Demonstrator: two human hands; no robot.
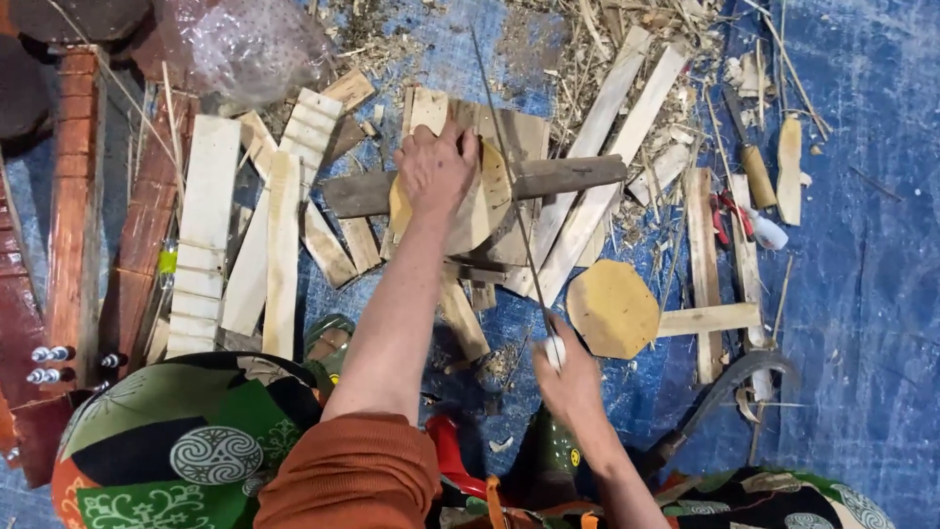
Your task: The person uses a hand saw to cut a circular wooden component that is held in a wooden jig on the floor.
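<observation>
My left hand point(436, 168) presses flat on a rounded yellowish wooden piece point(485, 211) that lies on a dark wooden block point(573, 176) and some boards. My right hand point(566, 377) grips the white handle of a long thin saw blade point(504, 167). The blade runs up and away across the rounded piece, just right of my left fingers. A second, octagonal wooden piece point(613, 309) lies on the blue tarp point(871, 294) to the right of my right hand.
Pale wood slats point(204, 235) and offcuts lie scattered left and above. Shavings point(587, 39) pile at the top. A wooden-handled knife point(752, 167), red-handled pliers point(729, 217) and a curved sickle point(725, 387) lie at right. Red wooden furniture point(73, 206) stands at left.
</observation>
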